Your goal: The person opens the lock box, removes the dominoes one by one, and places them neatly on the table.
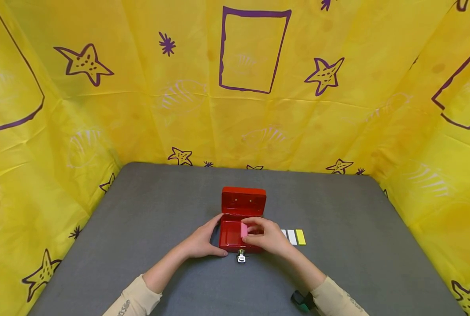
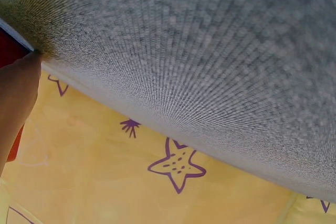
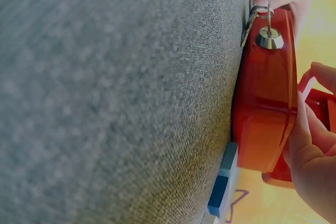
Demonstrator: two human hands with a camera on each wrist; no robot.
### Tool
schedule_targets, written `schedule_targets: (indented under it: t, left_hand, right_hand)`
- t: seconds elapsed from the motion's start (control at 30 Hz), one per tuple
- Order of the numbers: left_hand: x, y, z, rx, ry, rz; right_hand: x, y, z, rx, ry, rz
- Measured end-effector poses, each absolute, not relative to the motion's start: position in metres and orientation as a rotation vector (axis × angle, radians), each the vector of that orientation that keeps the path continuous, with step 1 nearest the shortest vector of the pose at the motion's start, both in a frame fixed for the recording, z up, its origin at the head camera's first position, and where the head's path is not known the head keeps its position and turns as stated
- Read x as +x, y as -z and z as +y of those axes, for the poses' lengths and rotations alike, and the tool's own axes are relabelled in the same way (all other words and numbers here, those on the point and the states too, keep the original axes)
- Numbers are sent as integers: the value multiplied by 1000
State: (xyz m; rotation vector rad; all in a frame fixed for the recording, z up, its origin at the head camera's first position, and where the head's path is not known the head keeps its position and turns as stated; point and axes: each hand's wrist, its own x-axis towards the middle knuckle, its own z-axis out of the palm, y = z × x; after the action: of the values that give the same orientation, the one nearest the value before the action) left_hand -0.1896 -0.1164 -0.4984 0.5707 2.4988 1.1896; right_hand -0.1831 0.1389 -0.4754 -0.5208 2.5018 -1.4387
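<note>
A small red metal cash box (image 1: pixel 227 239) stands with its lid (image 1: pixel 243 202) raised at the back. A key ring with keys (image 1: pixel 241 258) hangs from the lock on its front. My left hand (image 1: pixel 199 240) holds the box's left end, thumb at the front corner and fingers toward the back corner. My right hand (image 1: pixel 269 238) pinches a pink block (image 1: pixel 244 230) between thumb and fingers over the open box. In the right wrist view the pink block (image 3: pixel 305 85) appears at the fingertips beside the box rim, and the lock (image 3: pixel 270 39) has a key in it.
Right of the box, white blocks (image 1: pixel 292 237) and a yellow block (image 1: pixel 300 237) lie in a row on the grey table (image 1: pixel 159 197), partly behind my right hand. Yellow cloth (image 1: pixel 140 123) with purple drawings surrounds the table's back and sides. A black device (image 1: pixel 303 301) sits at my right wrist.
</note>
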Motion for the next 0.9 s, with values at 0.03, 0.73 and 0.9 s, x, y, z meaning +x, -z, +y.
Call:
schedule_targets:
  t: [0.03, 0.73, 0.9]
  left_hand:
    - [-190, 499, -116, 571, -1187, 2500]
    - [-189, 498, -114, 596, -1187, 2515]
    - [-190, 499, -114, 596, -1200, 2515]
  right_hand:
    - [-183, 476, 140, -512, 1440, 2498]
    - [-180, 475, 166, -418, 1485, 2493]
    - [-180, 472, 175, -404, 1511, 2491]
